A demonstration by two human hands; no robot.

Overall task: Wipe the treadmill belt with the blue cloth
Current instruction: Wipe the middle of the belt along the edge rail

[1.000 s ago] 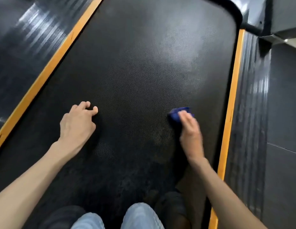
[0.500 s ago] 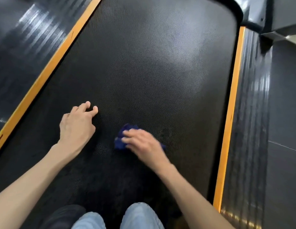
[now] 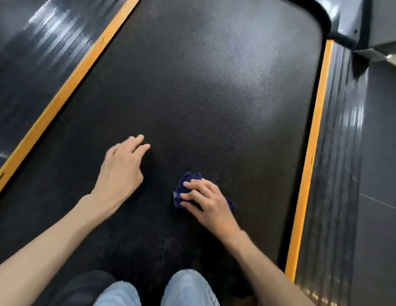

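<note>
The black textured treadmill belt (image 3: pixel 203 89) fills the middle of the head view. A bunched dark blue cloth (image 3: pixel 188 181) lies on it, right of centre and near me. My right hand (image 3: pixel 207 202) presses on the cloth with spread fingers pointing left; cloth shows between the fingers and beyond the wrist side. My left hand (image 3: pixel 122 168) is just left of the cloth, palm down over the belt. Its fingers reach forward, blurred, and it holds nothing. I cannot tell whether it touches the belt.
Orange strips (image 3: pixel 309 155) border the belt on both sides, with ribbed dark side rails (image 3: pixel 338 173) outside them. The motor cover (image 3: pixel 338 16) curves across the far right corner. My knees in light jeans (image 3: pixel 188 288) are at the bottom edge.
My right hand swept the cloth from the belt's right side to its middle, then drifted slightly back right. My left hand shifted right and forward, its fingers stretching out.
</note>
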